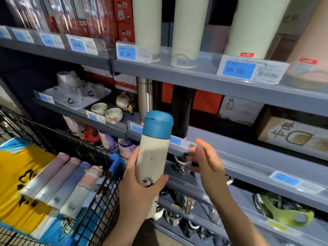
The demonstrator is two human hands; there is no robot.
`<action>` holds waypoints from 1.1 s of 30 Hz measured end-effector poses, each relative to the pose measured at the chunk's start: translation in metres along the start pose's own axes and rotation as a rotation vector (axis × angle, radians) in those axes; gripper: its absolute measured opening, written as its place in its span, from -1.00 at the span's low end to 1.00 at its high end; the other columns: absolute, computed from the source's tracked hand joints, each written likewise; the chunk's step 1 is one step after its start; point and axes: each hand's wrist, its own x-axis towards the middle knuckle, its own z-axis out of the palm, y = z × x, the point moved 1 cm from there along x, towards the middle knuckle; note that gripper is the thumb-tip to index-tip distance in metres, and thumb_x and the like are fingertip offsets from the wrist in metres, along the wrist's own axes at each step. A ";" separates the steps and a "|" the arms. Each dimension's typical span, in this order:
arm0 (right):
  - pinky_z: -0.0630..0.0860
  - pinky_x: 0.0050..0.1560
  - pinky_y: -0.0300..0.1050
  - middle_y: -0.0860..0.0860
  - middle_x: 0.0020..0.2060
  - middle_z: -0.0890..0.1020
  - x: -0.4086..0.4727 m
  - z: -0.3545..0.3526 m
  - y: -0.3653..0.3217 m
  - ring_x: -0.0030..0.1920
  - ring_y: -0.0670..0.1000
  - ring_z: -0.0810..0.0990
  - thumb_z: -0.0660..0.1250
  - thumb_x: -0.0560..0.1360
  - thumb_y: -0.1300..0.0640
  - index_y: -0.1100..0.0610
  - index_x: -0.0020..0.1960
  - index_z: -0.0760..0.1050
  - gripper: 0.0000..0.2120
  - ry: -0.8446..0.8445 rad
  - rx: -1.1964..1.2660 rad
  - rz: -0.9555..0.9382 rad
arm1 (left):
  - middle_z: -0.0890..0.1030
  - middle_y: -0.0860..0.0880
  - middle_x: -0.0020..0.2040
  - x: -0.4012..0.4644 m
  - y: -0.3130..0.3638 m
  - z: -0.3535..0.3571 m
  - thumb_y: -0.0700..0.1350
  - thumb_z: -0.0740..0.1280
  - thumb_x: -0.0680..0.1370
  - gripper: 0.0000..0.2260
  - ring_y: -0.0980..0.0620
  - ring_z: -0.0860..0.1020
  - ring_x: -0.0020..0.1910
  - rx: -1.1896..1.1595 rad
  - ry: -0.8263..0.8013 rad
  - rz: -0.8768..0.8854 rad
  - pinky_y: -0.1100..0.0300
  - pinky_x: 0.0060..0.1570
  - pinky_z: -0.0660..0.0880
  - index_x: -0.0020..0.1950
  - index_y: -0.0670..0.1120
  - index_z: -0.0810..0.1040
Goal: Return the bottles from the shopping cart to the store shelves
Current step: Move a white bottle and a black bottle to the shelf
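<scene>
Grey store shelves [230, 79] across the upper and right frame. Black wire shopping cart [99, 197] lower left, holding four pastel bottles [71, 185]. Centre: cream bottle with blue cap [154, 148], upright, gripped by left hand [138, 190]. Right hand [204, 162] beside it, fingers relaxed, empty.

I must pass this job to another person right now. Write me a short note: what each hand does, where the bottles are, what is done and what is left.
Left hand: grips the lower part of the blue-capped bottle, held upright in front of the shelves.
Right hand: open, holds nothing, raised beside the bottle near the shelf edge.
Cart: four bottles lie side by side in it, on top of a yellow and blue package.
Done: one bottle is out of the cart, not yet on a shelf.
Left: set this bottle on a shelf, then return the four from the cart.
</scene>
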 end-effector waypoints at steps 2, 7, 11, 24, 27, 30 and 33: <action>0.61 0.05 -0.03 -0.11 0.07 0.64 -0.021 -0.001 -0.002 0.04 -0.12 0.63 0.29 0.35 -0.40 -0.21 0.36 0.31 -0.36 -0.102 0.041 0.056 | 0.44 0.46 0.13 -0.001 0.009 0.025 -0.05 0.60 0.28 -0.20 0.47 0.43 0.09 0.026 -0.067 0.019 0.52 -0.12 0.39 0.26 0.46 0.21; 0.63 -0.06 -0.07 -0.03 -0.02 0.69 -0.033 -0.022 -0.009 -0.03 -0.04 0.68 0.47 0.39 0.09 -0.13 0.33 0.33 -0.43 0.081 0.197 0.049 | 0.40 -0.10 0.39 -0.005 0.052 0.077 0.03 0.42 0.40 -0.18 0.05 0.32 0.41 0.070 -0.436 0.161 0.14 0.31 0.34 0.54 0.18 0.04; 0.63 -0.15 -0.08 0.10 -0.02 0.69 -0.024 -0.059 -0.010 -0.05 0.10 0.69 0.53 0.34 0.19 0.02 0.25 0.41 -0.46 0.184 0.393 0.126 | 0.35 0.29 0.32 0.009 0.043 0.090 0.11 0.54 0.30 -0.15 0.23 0.37 0.30 0.080 -0.676 0.151 0.17 0.26 0.40 0.37 0.46 0.06; 0.64 -0.10 0.13 0.12 0.20 0.57 0.059 -0.090 -0.018 0.09 0.11 0.64 0.42 0.48 0.19 0.08 0.38 0.20 -0.42 0.587 0.849 0.175 | 0.38 -0.08 0.46 0.064 -0.044 0.088 0.01 0.40 0.46 -0.40 -0.06 0.37 0.41 0.804 -0.200 0.605 -0.13 0.29 0.38 0.46 -0.08 0.34; 0.64 -0.07 0.10 0.12 0.16 0.57 0.070 -0.088 -0.019 0.10 0.11 0.63 0.41 0.47 0.26 0.05 0.38 0.16 -0.39 0.629 0.827 0.137 | 0.45 -0.11 0.39 0.066 -0.042 0.090 -0.09 0.53 0.33 -0.24 -0.04 0.38 0.33 0.804 -0.195 0.612 -0.07 0.20 0.43 0.48 -0.07 0.31; 0.61 -0.12 -0.03 0.15 0.10 0.57 0.076 -0.083 -0.017 -0.03 0.04 0.64 0.44 0.44 0.32 0.09 0.36 0.15 -0.36 0.629 0.707 0.105 | 0.51 -0.12 0.29 0.068 -0.037 0.096 -0.10 0.57 0.27 -0.28 -0.06 0.36 0.29 0.860 -0.151 0.627 -0.06 0.16 0.44 0.40 -0.09 0.42; 0.59 -0.19 -0.12 0.17 0.06 0.54 0.081 -0.076 -0.014 -0.08 0.02 0.63 0.47 0.40 0.33 0.11 0.18 0.20 -0.47 0.599 0.560 0.075 | 0.53 -0.16 0.26 0.070 -0.038 0.098 -0.15 0.58 0.24 -0.31 -0.15 0.44 0.32 0.870 -0.169 0.621 -0.08 0.18 0.46 0.35 -0.12 0.47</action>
